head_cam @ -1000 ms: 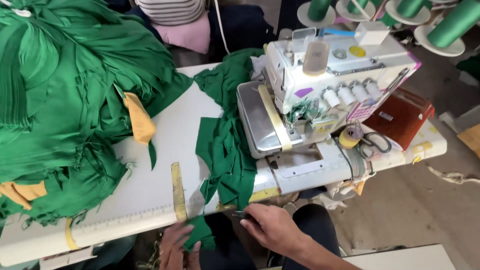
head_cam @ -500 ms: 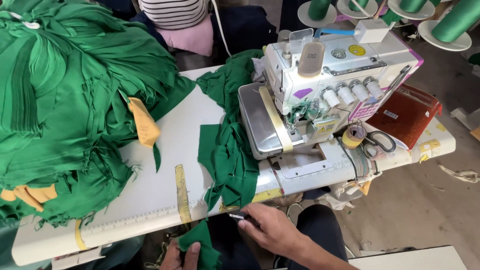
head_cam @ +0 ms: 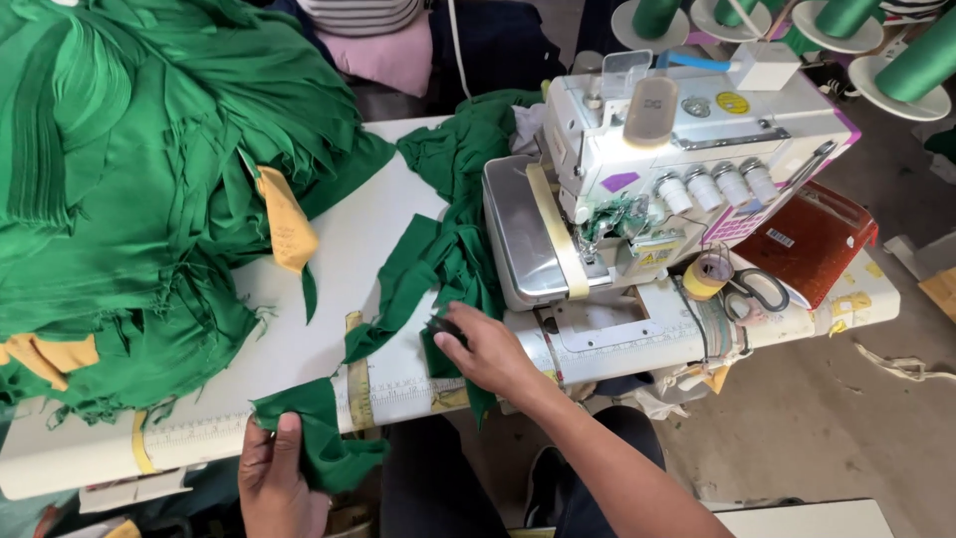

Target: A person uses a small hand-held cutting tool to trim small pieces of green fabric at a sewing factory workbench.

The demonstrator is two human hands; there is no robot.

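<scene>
head view, white table (head_cam: 388, 229), left hand (head_cam: 271, 478) clamped on green cloth (head_cam: 319, 438), right hand (head_cam: 488, 351) pinching dark tool (head_cam: 445, 327)

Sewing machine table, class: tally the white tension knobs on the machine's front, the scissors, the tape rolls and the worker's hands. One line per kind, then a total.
White tension knobs: 4
Scissors: 1
Tape roll: 1
Hands: 2, the left hand gripping a green cloth piece, the right hand on the cloth by the machine
Total: 8
</scene>
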